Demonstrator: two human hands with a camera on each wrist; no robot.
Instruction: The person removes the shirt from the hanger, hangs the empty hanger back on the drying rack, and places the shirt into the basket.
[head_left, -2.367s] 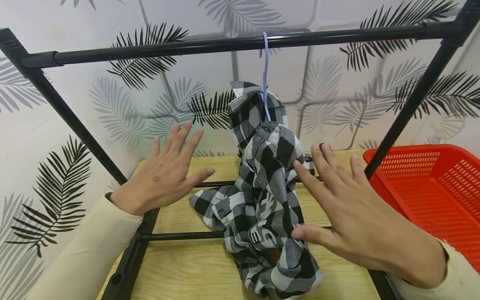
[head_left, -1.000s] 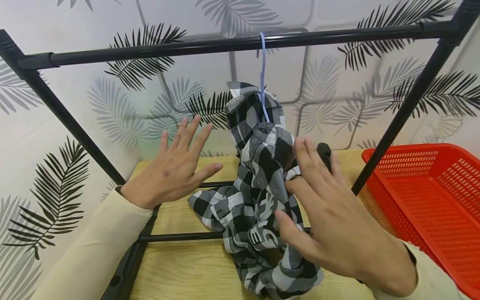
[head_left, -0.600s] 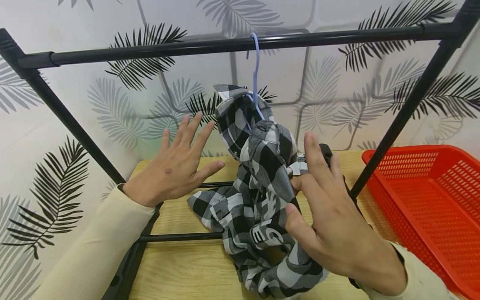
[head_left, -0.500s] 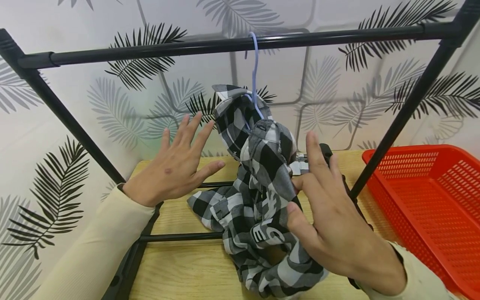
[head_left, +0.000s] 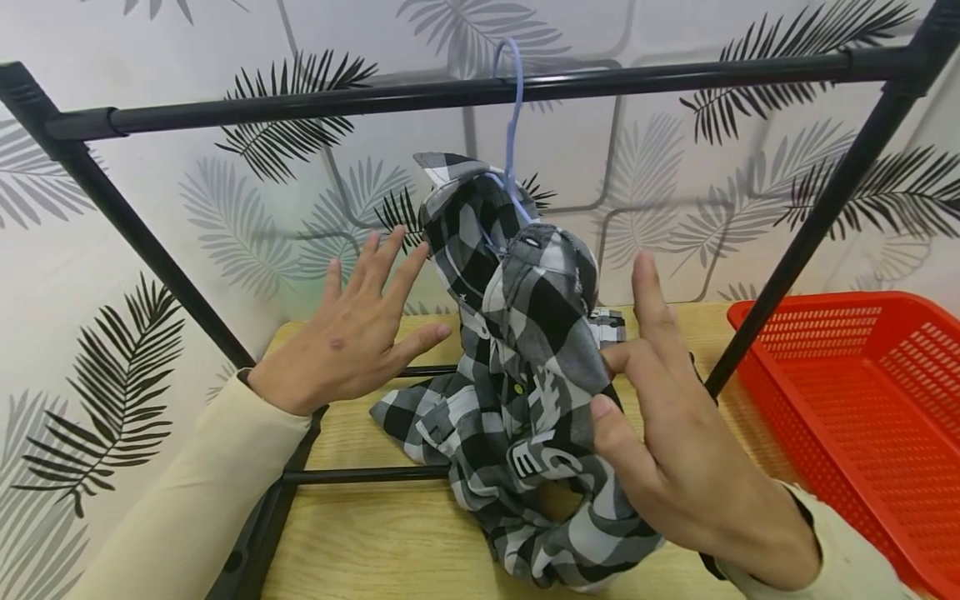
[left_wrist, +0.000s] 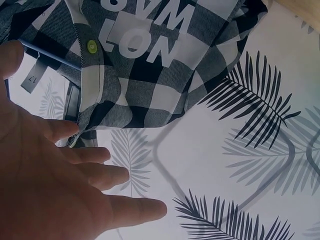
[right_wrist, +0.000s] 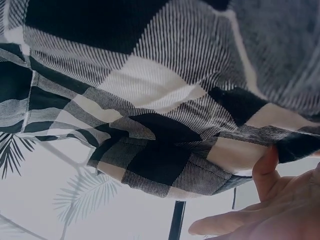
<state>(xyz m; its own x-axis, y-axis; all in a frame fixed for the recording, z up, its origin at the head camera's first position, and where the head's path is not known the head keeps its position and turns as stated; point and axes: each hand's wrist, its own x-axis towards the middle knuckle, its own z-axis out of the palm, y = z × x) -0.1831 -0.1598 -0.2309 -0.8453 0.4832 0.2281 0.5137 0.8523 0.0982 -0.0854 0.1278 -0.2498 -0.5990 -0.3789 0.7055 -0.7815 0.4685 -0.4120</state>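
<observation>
A black, grey and white plaid shirt (head_left: pixel 547 308) with white lettering hangs on a light-blue hanger (head_left: pixel 512 142) from the rack's top bar. The hanger's hook now stands raised above the bar. My right hand (head_left: pixel 686 450) pinches the shirt's near edge between thumb and bent index finger, while another finger points up. In the right wrist view, a fingertip (right_wrist: pixel 267 167) meets the plaid cloth. My left hand (head_left: pixel 345 342) is spread to the left of the shirt, holding nothing. The left wrist view has its fingers near the buttoned front and a size tag (left_wrist: pixel 34 75).
A black clothes rack (head_left: pixel 300 104) frames the scene, with lower crossbars (head_left: pixel 367 476) over a wooden surface (head_left: pixel 360 542). To the right stands a red plastic basket (head_left: pixel 862 400). Behind is a wall (head_left: pixel 675 192) with a leaf pattern.
My right hand has gone from spread beside the shirt to pinching its edge. The hanger slid left along the bar, and its hook has risen off it. The left hand moved slightly right.
</observation>
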